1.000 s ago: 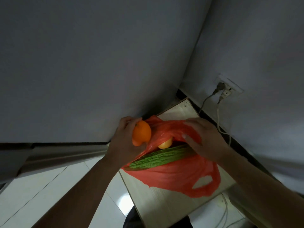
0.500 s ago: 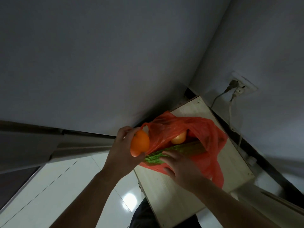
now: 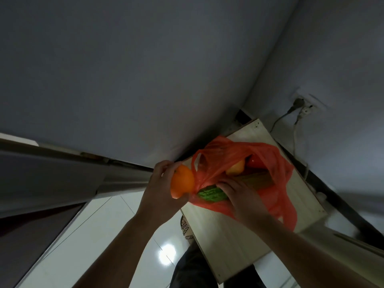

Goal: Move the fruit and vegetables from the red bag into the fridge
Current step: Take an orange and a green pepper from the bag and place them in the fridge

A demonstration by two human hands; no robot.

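Observation:
A red plastic bag (image 3: 276, 163) lies open on a light wooden table (image 3: 232, 242). My left hand (image 3: 160, 194) grips an orange (image 3: 182, 181) just left of the bag's mouth. My right hand (image 3: 243, 196) curls round a green bitter gourd (image 3: 209, 193) that sticks out of the bag. Inside the bag I see a yellow fruit (image 3: 235, 169) and something red (image 3: 256, 162) behind it. The grey fridge (image 3: 52, 177) stands at the left, its front mostly out of view.
Grey walls meet in a corner behind the table. A wall socket (image 3: 305, 107) with plugged cables (image 3: 295, 134) sits at the upper right. White glossy floor tiles (image 3: 104, 235) lie below, with a sandalled foot (image 3: 186, 227) by the table's edge.
My right hand left the far side of the bag and came to the near end of the bitter gourd, closing round it. The view swung left, showing more of the fridge.

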